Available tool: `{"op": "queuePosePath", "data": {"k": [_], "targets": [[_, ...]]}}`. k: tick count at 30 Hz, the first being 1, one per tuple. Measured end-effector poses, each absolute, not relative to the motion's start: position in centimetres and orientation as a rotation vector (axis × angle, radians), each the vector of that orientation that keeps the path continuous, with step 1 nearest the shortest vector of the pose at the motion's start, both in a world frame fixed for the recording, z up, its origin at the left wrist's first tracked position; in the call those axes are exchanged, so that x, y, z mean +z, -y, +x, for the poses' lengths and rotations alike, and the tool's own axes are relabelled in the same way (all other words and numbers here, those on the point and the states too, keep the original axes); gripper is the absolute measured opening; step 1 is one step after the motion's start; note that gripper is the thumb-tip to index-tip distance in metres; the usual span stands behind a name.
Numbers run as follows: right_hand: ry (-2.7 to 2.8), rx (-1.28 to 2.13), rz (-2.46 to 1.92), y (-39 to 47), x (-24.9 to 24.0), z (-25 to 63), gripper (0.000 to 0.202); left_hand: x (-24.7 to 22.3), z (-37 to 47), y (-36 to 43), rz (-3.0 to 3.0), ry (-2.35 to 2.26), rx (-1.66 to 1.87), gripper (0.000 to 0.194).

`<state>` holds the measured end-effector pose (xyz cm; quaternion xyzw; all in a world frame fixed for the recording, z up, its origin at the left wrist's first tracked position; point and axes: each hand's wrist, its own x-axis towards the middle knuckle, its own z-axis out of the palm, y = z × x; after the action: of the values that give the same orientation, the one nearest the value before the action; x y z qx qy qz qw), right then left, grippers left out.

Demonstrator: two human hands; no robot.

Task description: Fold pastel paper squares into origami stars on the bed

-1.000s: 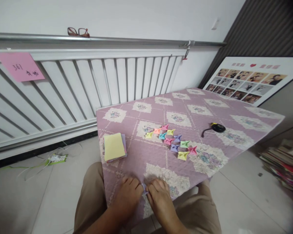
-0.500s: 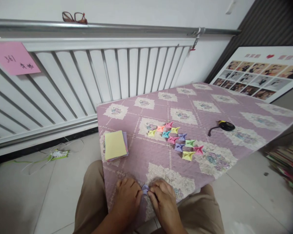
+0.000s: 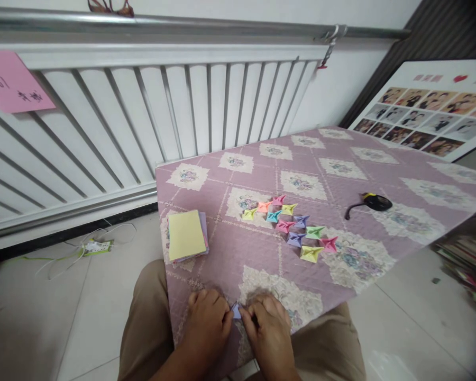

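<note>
Near the table's front edge, a small folded lilac paper (image 3: 236, 310) is pinched between my two hands. My left hand (image 3: 209, 320) grips its left side with thumb and curled fingers. On its right side, my right hand (image 3: 268, 325) holds it the same way. Both hands rest low over the cloth. Beyond them stand several small folded paper pieces, among them a yellow one (image 3: 311, 254), a pink one (image 3: 328, 244) and a green one (image 3: 314, 232). A stack of square paper with a yellow sheet on top (image 3: 187, 235) lies to the left.
The table (image 3: 246, 270) has a purple floral cloth. A black object with a strap (image 3: 376, 202) lies on its right part. Behind are a white radiator (image 3: 182, 106) and a photo board (image 3: 424, 116). A power strip (image 3: 97, 246) lies on the floor.
The camera view has shifted slightly, dropping the glasses toward the top edge. Between my fingers the lilac paper now looks narrower and more pointed. Both hands keep their hold.
</note>
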<state>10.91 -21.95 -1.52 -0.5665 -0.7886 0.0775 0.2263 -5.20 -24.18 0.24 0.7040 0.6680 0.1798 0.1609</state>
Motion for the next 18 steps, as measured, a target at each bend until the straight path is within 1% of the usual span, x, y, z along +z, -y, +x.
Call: {"op": "queuePosePath", "data": {"k": [6,12,16,18], "targets": [[2.172,0.189,-1.599,21.7,-1.4,10.7,0.018,-0.2,-5.4,24.3,2.109,-1.86,0.572,0.011],[2.135,0.22,-1.581,21.8,-1.3,10.7,0.013,-0.8,-5.8,24.3,2.49,-1.563,0.619,0.011],[2.181,0.102,-1.405,21.9,-1.5,11.6,0.009,-1.3,-6.0,24.4,2.676,-1.537,0.605,0.016],[2.257,-0.029,-1.261,22.1,-1.9,12.3,0.015,-1.6,-6.2,24.4,2.753,-1.538,0.638,0.016]]}}
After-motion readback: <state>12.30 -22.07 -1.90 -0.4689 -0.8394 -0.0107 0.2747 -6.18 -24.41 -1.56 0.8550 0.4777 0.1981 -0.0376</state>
